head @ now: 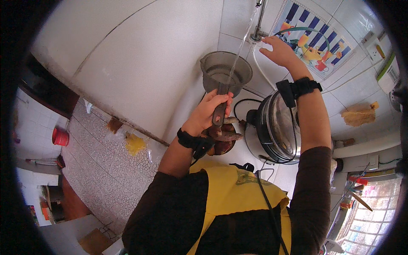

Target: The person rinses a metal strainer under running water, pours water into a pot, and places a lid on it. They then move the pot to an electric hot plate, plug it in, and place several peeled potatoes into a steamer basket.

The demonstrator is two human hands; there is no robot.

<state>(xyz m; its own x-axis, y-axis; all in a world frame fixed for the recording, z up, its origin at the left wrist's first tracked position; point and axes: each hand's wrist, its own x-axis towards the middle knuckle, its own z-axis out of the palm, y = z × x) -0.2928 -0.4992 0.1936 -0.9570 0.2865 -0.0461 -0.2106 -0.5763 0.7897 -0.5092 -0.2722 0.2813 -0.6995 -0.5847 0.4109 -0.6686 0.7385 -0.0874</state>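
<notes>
My left hand [210, 110] is closed around the dark handle [220, 108] of a grey metal dipper [207, 75] with a pouring lip. A stream of water [241, 47] runs down from a metal faucet [262, 19] into the dipper. Up by the faucet's valve [255, 37], my right hand [280, 52] has its thumb and fingers apart and holds nothing; whether a fingertip touches the valve I cannot tell. Below my left hand, a bowl holds brownish-red root vegetables [226, 137], like sweet potatoes, partly hidden by my wrist.
Close on the right stands an electric cooker [277, 127] with a shiny lid. A white hose [259, 67] hangs from the valve along the tiled wall. A tall white panel [143, 63] borders the left. On the floor lie a yellow bag [135, 144] and a red bucket [60, 136].
</notes>
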